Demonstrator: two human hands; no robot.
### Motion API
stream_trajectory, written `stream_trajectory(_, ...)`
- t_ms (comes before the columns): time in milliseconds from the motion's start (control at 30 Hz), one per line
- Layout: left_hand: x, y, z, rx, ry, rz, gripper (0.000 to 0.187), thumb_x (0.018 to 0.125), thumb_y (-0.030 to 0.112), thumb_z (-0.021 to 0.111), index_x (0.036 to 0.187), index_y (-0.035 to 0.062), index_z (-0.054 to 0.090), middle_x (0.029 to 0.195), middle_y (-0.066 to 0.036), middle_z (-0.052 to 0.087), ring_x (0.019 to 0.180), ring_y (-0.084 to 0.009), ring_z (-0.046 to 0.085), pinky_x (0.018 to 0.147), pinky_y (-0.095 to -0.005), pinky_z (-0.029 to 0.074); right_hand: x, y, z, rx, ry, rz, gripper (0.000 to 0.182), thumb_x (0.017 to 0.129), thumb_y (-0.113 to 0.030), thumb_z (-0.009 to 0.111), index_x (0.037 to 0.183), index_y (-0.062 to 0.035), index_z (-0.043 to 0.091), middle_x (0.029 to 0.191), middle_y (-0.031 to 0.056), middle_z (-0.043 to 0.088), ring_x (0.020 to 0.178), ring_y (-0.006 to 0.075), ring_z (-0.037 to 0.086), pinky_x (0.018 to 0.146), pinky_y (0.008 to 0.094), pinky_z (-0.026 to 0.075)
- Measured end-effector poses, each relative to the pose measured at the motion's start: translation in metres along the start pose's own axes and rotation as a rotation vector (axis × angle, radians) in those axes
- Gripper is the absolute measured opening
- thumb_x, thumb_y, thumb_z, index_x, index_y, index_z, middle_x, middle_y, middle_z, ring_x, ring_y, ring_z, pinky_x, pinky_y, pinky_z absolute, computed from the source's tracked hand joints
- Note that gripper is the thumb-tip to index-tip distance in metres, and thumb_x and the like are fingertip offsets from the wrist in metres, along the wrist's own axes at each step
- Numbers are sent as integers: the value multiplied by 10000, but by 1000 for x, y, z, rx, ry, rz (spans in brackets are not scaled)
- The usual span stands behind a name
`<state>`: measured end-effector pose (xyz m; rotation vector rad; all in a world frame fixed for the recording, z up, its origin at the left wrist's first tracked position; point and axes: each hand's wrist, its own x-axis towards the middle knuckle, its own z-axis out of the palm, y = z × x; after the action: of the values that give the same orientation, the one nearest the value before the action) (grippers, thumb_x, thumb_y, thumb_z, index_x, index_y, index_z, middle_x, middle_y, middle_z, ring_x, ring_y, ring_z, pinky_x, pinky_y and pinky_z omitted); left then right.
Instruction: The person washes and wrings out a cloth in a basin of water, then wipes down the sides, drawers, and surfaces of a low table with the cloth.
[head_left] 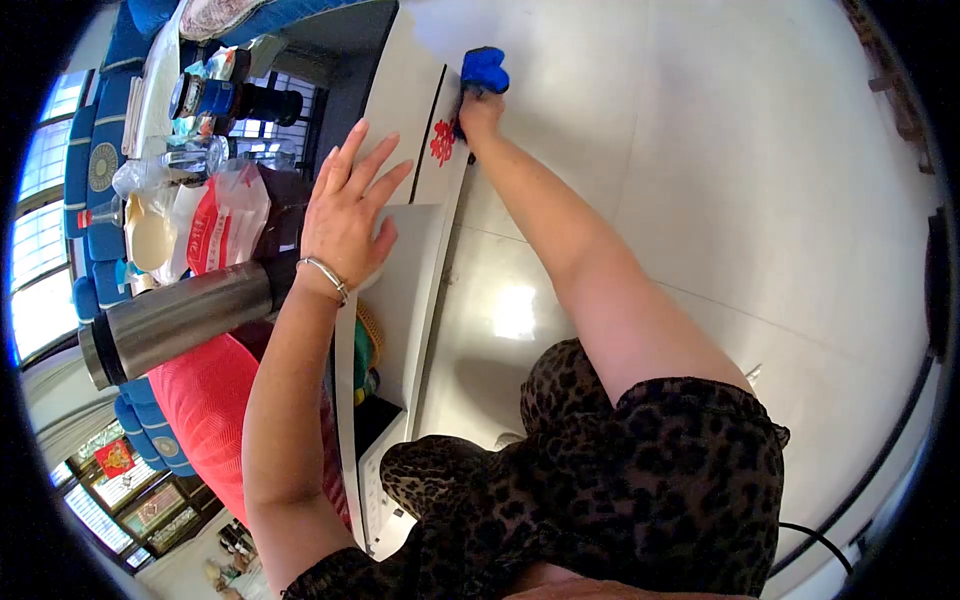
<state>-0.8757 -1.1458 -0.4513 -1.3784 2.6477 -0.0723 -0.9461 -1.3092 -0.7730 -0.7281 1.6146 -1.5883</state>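
My left hand (350,210), with a silver bangle at the wrist, has its fingers spread over the light edge of the table (395,90); whether it touches the surface cannot be told. It holds nothing. Lower down, beside the table's side panel and near a red paper decoration (442,143), my right hand (482,112) is closed on a blue cloth (485,70). Part of the cloth and most of the right fingers are hidden.
On the table stand a steel flask (190,320), a red and white plastic bag (228,220), dark jars (235,100) and a red cover (210,400). An open drawer (405,260) juts out below my left hand. Glossy floor tiles (720,160) lie to the right.
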Motion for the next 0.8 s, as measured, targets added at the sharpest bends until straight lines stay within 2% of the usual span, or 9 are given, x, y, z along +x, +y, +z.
stream_trajectory(33,0,0,1,-3,-1,-1,608,644,44,687,1232,144,565,1439,-45,393,1414,-302,196,1127,-484,249,3,-1,2,-35,48,27,338,886,-220,562,1139,4,546,1059,202,627,996,346,589,869,422,445)
stream_trajectory(100,0,-1,1,-4,4,-2,620,635,33,689,1232,145,566,1441,-47,391,1412,-313,200,1124,-493,250,14,-11,1,152,207,541,362,899,-273,573,1142,-4,555,1051,200,633,995,330,593,859,415,450)
stream_trajectory(300,1,1,2,-12,9,-7,612,638,33,689,1228,146,570,1441,-44,392,1411,-307,206,1124,-485,255,-33,38,-41,-143,-387,623,510,885,-283,606,1306,-24,482,1227,176,580,1088,304,565,893,449,441)
stream_trajectory(367,1,1,2,-7,18,-11,607,638,34,689,1223,147,576,1440,-42,393,1409,-307,212,1122,-485,258,-90,33,-62,-93,-336,591,490,882,-270,612,1301,-40,505,1184,166,610,1063,310,571,883,451,443)
stream_trajectory(467,1,2,1,20,-5,-16,592,639,38,688,1212,145,586,1442,-41,391,1406,-310,217,1120,-485,260,-65,46,-49,-8,-313,624,458,886,-275,602,1280,-56,524,1130,157,631,1008,302,578,869,442,445)
stream_trajectory(500,1,2,1,26,-13,-14,587,640,40,687,1210,145,589,1443,-41,391,1405,-310,219,1119,-486,260,-48,32,-47,162,-278,557,409,887,-270,601,1231,-55,545,1068,148,634,936,287,577,818,442,461)
stream_trajectory(567,2,3,1,35,-19,-19,578,643,44,686,1205,145,593,1443,-42,392,1404,-310,221,1117,-487,261,-3,15,-38,60,-342,549,354,892,-284,588,1139,-31,568,989,149,629,858,260,571,727,459,476)
stream_trajectory(733,5,2,0,4,5,-21,585,638,51,693,1205,152,593,1444,-44,392,1403,-314,223,1111,-490,265,-25,28,-39,200,-363,667,424,902,-301,569,1225,-27,539,1066,167,629,923,280,571,805,463,462)
stream_trajectory(800,2,3,1,-13,2,-20,589,635,54,698,1205,154,593,1443,-45,393,1402,-315,224,1110,-491,265,-78,17,-61,-67,-490,727,503,912,-296,548,1327,-27,459,1243,183,565,1106,298,539,918,451,432)
